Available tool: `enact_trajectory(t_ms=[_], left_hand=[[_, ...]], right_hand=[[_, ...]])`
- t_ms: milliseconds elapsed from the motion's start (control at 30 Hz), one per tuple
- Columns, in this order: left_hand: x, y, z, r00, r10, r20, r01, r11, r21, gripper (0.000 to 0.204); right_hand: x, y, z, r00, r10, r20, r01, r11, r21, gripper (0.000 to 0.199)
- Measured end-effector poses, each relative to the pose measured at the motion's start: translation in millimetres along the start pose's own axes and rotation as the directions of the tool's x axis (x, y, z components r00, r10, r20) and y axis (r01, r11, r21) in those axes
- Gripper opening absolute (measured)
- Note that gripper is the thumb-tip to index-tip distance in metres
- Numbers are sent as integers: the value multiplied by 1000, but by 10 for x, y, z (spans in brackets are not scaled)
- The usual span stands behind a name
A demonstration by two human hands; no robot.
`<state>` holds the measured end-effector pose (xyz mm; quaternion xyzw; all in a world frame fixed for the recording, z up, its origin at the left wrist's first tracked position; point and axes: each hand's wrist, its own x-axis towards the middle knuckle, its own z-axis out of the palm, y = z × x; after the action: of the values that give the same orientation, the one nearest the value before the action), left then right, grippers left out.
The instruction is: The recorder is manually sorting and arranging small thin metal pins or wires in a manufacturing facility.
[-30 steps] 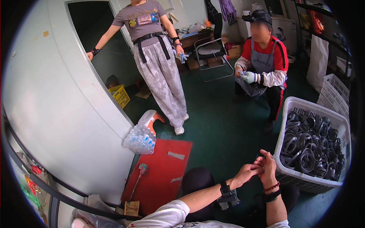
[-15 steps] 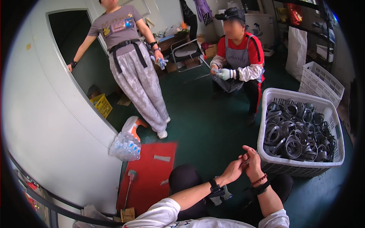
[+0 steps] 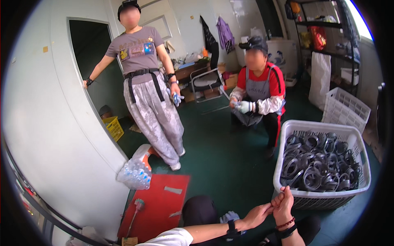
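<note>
My left hand point(image 3: 258, 215) and my right hand point(image 3: 282, 205) meet in front of me, close to the near left corner of a white plastic basket point(image 3: 279, 164). The left fingers are pinched together against the base of the right hand. On the right hand the fingers are curled in. Whatever lies between them, if anything, is hidden or too small to name. Many dark metal ring-shaped clamps point(image 3: 314, 174) fill the basket in a loose heap. Beside my left wrist a grey-blue glove point(image 3: 229, 217) is partly covered by the arm.
A person in a red top point(image 3: 262, 82) squats ahead, working with gloved hands. Another person point(image 3: 143, 82) stands at the doorway on the left. Wrapped bottles point(image 3: 134, 174) and a red mat point(image 3: 164, 201) lie at left. Behind the full basket stands another white basket point(image 3: 344, 110).
My view has tilted upward, so the room sits lower in the picture. The right fingers, extended before, are now curled, and the hands remain together.
</note>
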<state>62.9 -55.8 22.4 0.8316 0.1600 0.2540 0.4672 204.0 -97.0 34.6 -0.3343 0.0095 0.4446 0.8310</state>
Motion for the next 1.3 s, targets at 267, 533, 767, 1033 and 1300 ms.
enact_trajectory(t_ms=[267,533,767,1033,1300], left_hand=[[149,412,280,985,137,109,-149,983,110,26],[-28,865,603,951,240,197,-257,964,68,22],[-252,889,524,956,257,139,-276,951,138,25],[-218,684,367,977,-17,211,131,831,-541,30],[-37,931,510,865,-132,484,465,573,-675,28]], right_hand=[[-309,-712,-292,988,-131,82,128,991,32,32],[-757,-1123,-731,960,-276,46,272,959,74,30],[-766,-1601,-911,882,-444,-159,469,863,186,30],[-1158,-1057,-786,973,-150,176,188,958,-217,25],[-1491,-833,-471,920,-231,316,370,778,-507,41]])
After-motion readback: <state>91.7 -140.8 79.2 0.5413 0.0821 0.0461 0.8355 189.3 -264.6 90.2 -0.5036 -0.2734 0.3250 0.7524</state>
